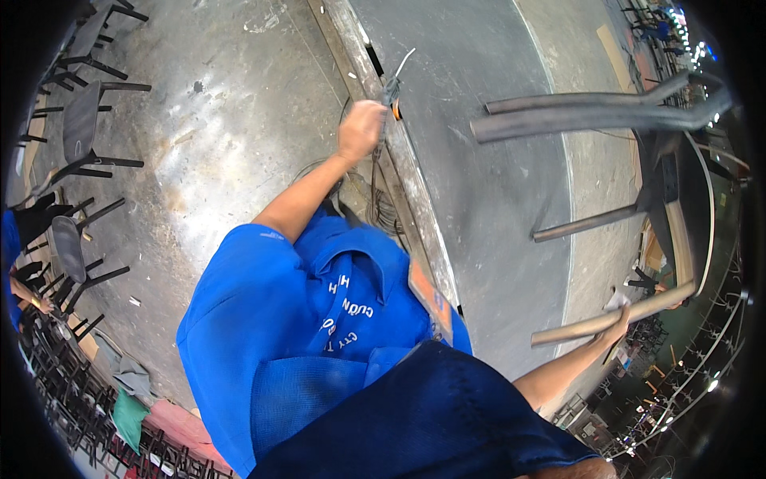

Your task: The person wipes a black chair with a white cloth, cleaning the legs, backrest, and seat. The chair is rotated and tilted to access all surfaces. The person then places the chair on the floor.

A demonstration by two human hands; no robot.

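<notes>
My left hand (363, 129), slightly blurred, is closed in a fist at the edge of the grey work surface. From it sticks a small grey tool (390, 91) with a thin pale tip and an orange part beside it; its exact kind is unclear. A dark hose or cord (377, 172) runs down from this hand. Out to the right, my right hand (616, 321) grips one leg of a dark chair (669, 188). The chair is tipped on its side, its legs pointing left over the surface. Part of my right arm is hidden by dark blue cloth.
The grey work surface (471, 176) has a worn metal edge (415, 191); coiled cable (383, 214) lies beside it. Several dark chairs (80, 128) stand on the concrete floor (215, 104) at left. Another person's arm (28, 294) shows at the far left. Many stacked frames fill the lower left.
</notes>
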